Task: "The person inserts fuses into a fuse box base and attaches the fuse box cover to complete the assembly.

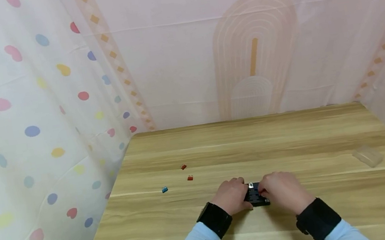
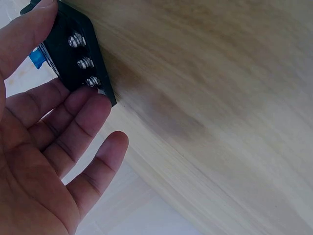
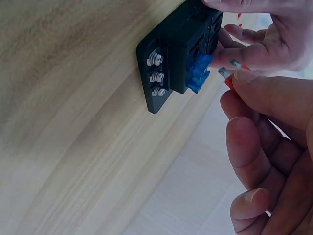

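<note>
A black fuse block (image 1: 257, 200) with rows of metal screw terminals lies on the wooden table. My left hand (image 1: 231, 196) grips its left end between thumb and fingers, as the left wrist view also shows. In the right wrist view a blue blade fuse (image 3: 198, 73) sits in the block. My right hand (image 1: 284, 190) is at the block's right side and pinches a red blade fuse (image 3: 229, 83) between thumb and index finger. Two metal prongs of that fuse point toward the block, apart from it in the right wrist view. Fingers hide most of its red body.
Left of the hands lie a blue fuse (image 1: 165, 189) and two red ones, the far red fuse (image 1: 183, 166) and the near red fuse (image 1: 190, 178). A clear plastic box (image 1: 368, 156) stands at the right. Patterned curtains (image 1: 176, 64) hang behind the wooden table (image 1: 139, 237).
</note>
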A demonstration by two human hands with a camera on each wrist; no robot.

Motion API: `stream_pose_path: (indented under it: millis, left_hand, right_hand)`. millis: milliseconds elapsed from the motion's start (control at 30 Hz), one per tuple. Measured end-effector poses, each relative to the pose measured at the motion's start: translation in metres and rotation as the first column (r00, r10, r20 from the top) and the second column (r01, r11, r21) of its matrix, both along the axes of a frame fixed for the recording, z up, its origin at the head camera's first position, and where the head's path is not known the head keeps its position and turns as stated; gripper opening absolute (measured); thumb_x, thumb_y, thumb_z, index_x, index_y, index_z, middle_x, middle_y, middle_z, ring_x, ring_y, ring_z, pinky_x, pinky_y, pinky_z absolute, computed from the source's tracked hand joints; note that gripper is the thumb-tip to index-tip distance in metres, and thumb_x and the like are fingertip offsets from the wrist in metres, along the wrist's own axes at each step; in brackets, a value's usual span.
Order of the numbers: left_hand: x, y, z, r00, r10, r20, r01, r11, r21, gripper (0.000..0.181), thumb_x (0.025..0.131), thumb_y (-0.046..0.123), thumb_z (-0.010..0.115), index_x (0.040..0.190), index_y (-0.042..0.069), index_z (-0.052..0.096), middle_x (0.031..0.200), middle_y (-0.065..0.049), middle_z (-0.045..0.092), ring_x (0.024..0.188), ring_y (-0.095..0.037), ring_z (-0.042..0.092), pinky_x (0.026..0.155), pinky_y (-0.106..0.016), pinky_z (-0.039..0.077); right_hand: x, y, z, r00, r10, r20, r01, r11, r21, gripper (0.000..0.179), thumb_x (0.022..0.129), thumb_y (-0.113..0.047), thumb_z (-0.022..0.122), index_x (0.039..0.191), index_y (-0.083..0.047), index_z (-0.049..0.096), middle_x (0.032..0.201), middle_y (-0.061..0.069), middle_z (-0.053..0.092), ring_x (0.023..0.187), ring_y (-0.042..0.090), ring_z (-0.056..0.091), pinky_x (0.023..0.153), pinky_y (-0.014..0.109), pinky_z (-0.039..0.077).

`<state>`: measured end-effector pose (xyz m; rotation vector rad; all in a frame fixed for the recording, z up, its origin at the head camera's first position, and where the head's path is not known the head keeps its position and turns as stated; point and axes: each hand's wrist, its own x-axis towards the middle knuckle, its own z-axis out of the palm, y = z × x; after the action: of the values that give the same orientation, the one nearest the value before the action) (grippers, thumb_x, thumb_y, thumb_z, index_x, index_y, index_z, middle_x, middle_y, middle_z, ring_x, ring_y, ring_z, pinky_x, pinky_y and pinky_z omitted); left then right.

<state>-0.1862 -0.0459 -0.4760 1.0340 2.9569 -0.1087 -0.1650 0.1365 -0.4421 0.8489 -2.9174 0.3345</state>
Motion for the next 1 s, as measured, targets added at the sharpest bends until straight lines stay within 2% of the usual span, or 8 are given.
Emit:
stream_pose_path:
  millis: [267, 600, 800, 1000]
  left_hand:
    - [-0.002, -0.001, 0.0, 1.0, 0.014, 0.017, -0.014, 1.0, 0.018, 0.046, 0.078, 0.053, 0.08, 0.1, 0.014, 0.072, 0.089, 0.004, 0.058, 0.076, -0.01, 0.054, 0.066, -0.027, 0.048]
    - [0.002, 0.001, 0.002, 0.999, 0.022, 0.039, -0.023, 0.999, 0.024, 0.045, 0.076, 0.051, 0.083, 0.1, 0.014, 0.073, 0.087, 0.004, 0.057, 0.074, -0.009, 0.053, 0.064, -0.027, 0.046]
    - [0.002, 0.001, 0.002, 0.999, 0.023, 0.042, -0.024, 0.999, 0.026, 0.045, 0.076, 0.05, 0.083, 0.1, 0.014, 0.073, 0.086, 0.004, 0.057, 0.074, -0.009, 0.053, 0.063, -0.027, 0.046]
    - [0.001, 0.001, 0.004, 0.999, 0.021, 0.041, -0.022, 1.0, 0.023, 0.046, 0.076, 0.05, 0.083, 0.1, 0.013, 0.073, 0.088, 0.004, 0.058, 0.076, -0.01, 0.054, 0.063, -0.027, 0.047]
  right_hand:
    - [-0.002, -0.001, -0.004, 0.995, 0.082, -0.054, -0.082, 0.997, 0.012, 0.016, 0.077, -0.011, 0.083, 0.069, -0.018, 0.071, 0.066, -0.008, 0.059, 0.058, 0.008, 0.05, 0.053, 0.029, 0.043]
    - [0.002, -0.006, -0.017, 0.997, 0.058, -0.047, -0.055, 0.996, 0.065, 0.017, 0.076, -0.013, 0.084, 0.066, -0.019, 0.071, 0.064, -0.008, 0.058, 0.057, 0.009, 0.048, 0.054, 0.03, 0.043]
    - [0.002, -0.009, -0.019, 0.998, 0.041, -0.04, -0.037, 0.996, 0.076, 0.017, 0.078, -0.012, 0.083, 0.067, -0.017, 0.071, 0.064, -0.007, 0.058, 0.057, 0.01, 0.05, 0.054, 0.031, 0.044]
    - [0.001, -0.011, -0.021, 0.995, 0.06, -0.082, -0.053, 0.995, 0.083, 0.02, 0.078, -0.011, 0.083, 0.065, -0.017, 0.069, 0.063, -0.007, 0.057, 0.056, 0.009, 0.05, 0.052, 0.03, 0.043]
